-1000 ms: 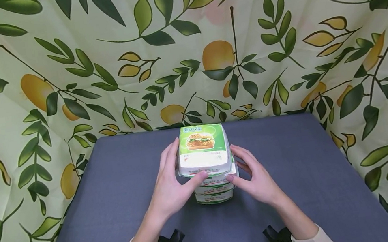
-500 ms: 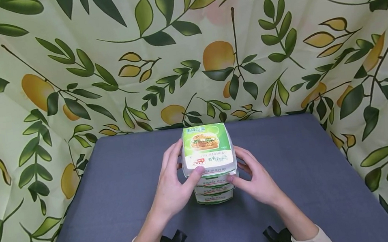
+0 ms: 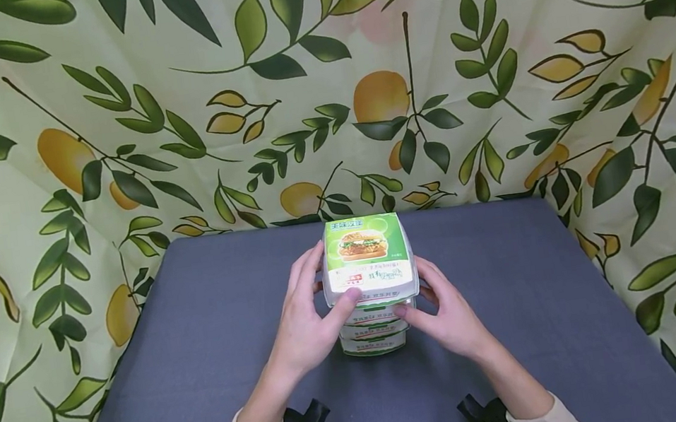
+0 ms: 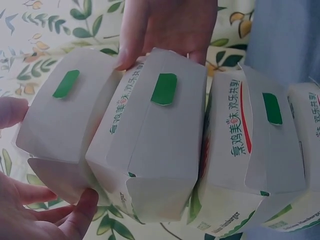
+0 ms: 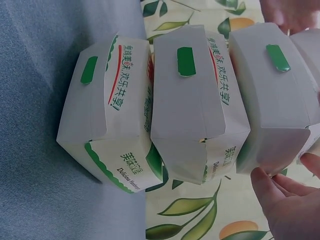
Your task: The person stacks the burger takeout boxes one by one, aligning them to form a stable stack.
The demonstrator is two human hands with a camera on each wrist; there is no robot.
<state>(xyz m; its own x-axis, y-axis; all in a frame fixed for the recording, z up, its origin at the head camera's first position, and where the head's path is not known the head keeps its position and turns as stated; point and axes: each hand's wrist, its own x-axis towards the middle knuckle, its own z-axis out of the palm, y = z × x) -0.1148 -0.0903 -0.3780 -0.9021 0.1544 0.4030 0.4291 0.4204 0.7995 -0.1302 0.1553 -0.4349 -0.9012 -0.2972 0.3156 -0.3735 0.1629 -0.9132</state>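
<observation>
Several white and green paper burger boxes stand in a stack at the middle of the table. My left hand grips the top box, thumb over its front edge and fingers along its left side. A burger picture shows on this box's green lid. Just below, my right hand holds the second box from the right, thumb at its front corner. The left wrist view has the top box at the left, right against the second box. In the right wrist view, the lower boxes carry green tabs.
A dark grey-blue cloth covers the table. Behind and at both sides hangs a curtain printed with leaves and orange fruit. Each wrist carries a black camera mount over a pale sleeve.
The top box has shifted right over the stack, its lid's lower text coming more into sight. My left hand has moved slightly right with it, while the right hand stays nearly still at the second box.
</observation>
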